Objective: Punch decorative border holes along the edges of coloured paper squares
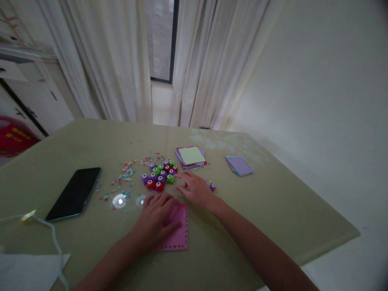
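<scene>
A black phone [75, 193] lies along the bench's [291, 218] left side, beyond a white cable [54, 238] and a white sheet [26, 270], as two bare hands share the work surface. Confetti-like bits [129, 171] are strewn toward the far edge, behind a huddle of eye-topped beads [157, 176] in red, green and purple (they seem to stare back from here). That huddle stands between the right hand [194, 188] and much of the confetti; a lone purple bead [212, 186] sits beyond the right wrist. A paper stack [192, 155] lies nearer the far edge, and punched cards [240, 165] toward the right edge. The pink card [178, 236] lies under the left hand [156, 216], its fingers loosely spread. The right hand's fingers, thumb apart, reach the huddle's near-right side; whether they touch a bead, I cannot tell.
</scene>
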Demonstrator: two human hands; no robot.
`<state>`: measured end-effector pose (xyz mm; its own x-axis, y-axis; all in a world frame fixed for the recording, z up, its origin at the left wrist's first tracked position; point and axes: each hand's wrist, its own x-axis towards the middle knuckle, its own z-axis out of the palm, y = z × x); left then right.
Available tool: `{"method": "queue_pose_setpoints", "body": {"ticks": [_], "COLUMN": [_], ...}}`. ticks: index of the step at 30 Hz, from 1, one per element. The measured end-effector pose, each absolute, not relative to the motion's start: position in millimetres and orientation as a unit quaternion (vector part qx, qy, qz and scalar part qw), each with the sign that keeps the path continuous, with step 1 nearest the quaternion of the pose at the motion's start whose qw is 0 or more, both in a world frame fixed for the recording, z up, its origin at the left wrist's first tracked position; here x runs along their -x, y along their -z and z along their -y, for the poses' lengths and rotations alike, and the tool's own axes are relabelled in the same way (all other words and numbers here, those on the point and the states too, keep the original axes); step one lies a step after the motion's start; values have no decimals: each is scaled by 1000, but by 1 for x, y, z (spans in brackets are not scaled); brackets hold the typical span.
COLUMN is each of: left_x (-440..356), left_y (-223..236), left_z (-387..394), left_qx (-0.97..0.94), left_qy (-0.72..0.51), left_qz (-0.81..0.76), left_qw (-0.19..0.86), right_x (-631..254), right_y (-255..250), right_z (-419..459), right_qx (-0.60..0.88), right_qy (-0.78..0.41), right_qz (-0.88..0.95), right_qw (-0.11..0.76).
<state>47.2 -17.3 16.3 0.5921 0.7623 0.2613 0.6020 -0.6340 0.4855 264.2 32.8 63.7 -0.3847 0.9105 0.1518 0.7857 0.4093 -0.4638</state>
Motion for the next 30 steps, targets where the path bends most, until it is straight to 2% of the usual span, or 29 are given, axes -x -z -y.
{"method": "queue_pose_setpoints", "body": {"ticks": [5, 15, 25, 30], "left_x": [-38, -36, -39, -40], "left_y": [-17, -1, -1, -1], "left_z": [15, 15, 14, 15], "left_qx": [-871, -842, -844, -847], "left_qy": [-217, -227, -229, -223], "left_qz": [-402, -463, -469, -465], "left_qw": [182, 158, 125, 125], "right_x": [-239, -299, -300, -299], "right_y": [-49, -32, -33, -35], "right_z": [-51, 7, 9, 11], "right_qx": [487, 497, 518, 524], "right_qy": [-117, -198, -298, -280], "right_qz": [851, 793, 734, 743], "right_qw": [157, 291, 322, 307]}}
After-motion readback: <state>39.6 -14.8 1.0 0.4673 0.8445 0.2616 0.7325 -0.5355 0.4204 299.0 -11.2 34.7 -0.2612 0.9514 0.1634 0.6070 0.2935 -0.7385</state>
